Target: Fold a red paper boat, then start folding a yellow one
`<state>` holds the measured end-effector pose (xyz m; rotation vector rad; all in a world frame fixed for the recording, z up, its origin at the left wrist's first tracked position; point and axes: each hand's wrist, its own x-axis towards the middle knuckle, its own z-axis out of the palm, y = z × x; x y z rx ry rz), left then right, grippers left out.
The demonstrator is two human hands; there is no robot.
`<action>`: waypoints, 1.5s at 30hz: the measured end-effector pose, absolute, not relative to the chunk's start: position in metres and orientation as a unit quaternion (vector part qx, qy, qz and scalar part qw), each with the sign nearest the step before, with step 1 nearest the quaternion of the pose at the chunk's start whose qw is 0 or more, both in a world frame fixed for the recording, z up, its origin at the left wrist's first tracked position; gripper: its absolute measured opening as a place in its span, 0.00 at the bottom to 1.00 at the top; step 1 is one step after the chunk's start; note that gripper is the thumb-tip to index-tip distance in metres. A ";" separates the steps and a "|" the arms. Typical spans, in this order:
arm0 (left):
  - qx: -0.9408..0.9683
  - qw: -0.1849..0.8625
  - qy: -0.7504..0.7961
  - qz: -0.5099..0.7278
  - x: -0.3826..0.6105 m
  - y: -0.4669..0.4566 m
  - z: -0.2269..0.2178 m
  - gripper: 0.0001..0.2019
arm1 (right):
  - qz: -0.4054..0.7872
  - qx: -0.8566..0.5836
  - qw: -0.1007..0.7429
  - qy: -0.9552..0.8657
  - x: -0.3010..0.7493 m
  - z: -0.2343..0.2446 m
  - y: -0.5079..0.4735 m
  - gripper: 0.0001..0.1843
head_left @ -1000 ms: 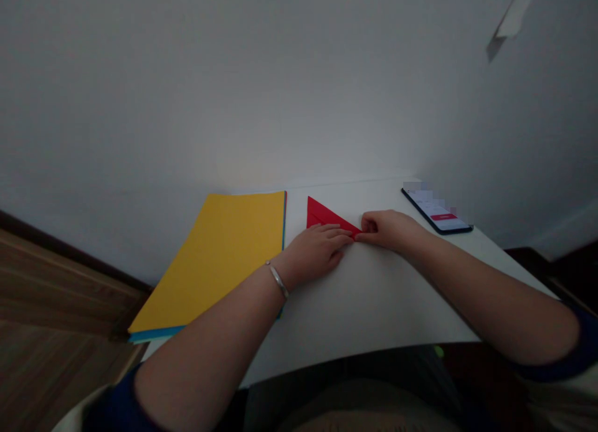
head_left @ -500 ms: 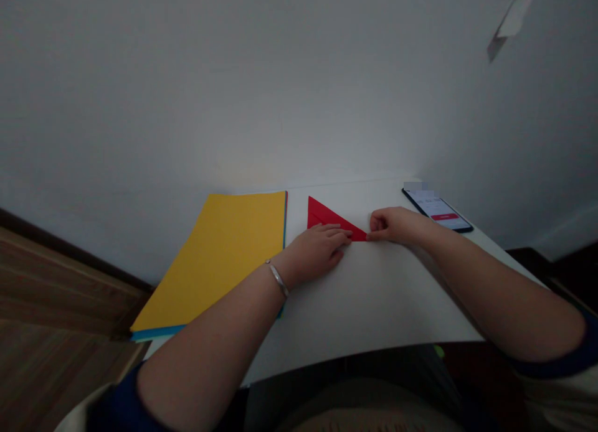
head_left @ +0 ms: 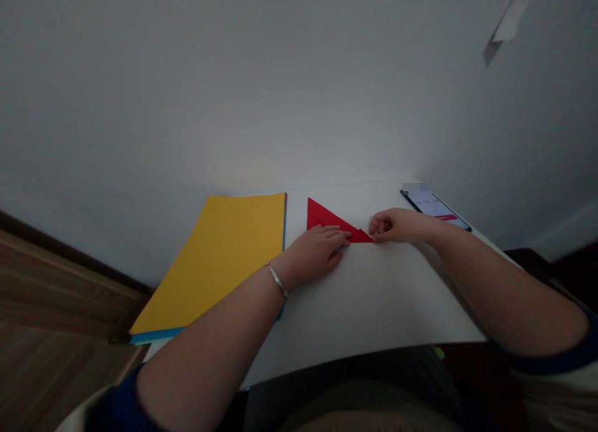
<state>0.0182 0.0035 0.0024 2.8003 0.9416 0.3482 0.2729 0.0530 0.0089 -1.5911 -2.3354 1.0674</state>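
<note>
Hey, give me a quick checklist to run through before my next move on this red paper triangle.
1. Is the left hand flat on the red paper, pinning it? Ok.
2. Is the right hand at the paper's right tip? Ok. Whether it is pinching or pressing: cannot tell.
3. Does the paper lie flat on the table? Ok.
4. Is the stack of coloured paper apart from it, to the left? Ok.
5. Is the phone off the paper, beyond the right hand? Ok.
6. Are the folded layers lined up? Cannot tell.
</note>
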 end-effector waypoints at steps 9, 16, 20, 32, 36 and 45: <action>0.939 0.084 0.306 0.134 0.024 0.006 0.004 0.16 | 0.187 -0.556 0.140 -0.798 0.244 0.005 0.038 0.16; 0.923 0.075 0.359 0.118 0.025 0.007 -0.001 0.17 | 0.232 -0.576 0.163 -0.767 0.237 -0.002 0.038 0.17; 0.912 0.082 0.388 0.100 0.024 0.007 -0.003 0.18 | 0.290 -0.580 0.178 -0.740 0.236 -0.003 0.039 0.13; 0.927 0.040 0.354 0.117 0.023 0.007 -0.005 0.18 | 0.383 -0.562 0.252 -0.689 0.238 -0.008 0.040 0.13; 0.905 0.001 0.394 0.161 0.022 0.007 -0.004 0.24 | 0.372 -0.551 0.263 -0.699 0.234 -0.004 0.037 0.10; 0.813 0.113 0.465 0.331 0.025 0.017 -0.008 0.38 | 0.220 -0.498 0.302 -0.782 0.227 0.004 0.023 0.11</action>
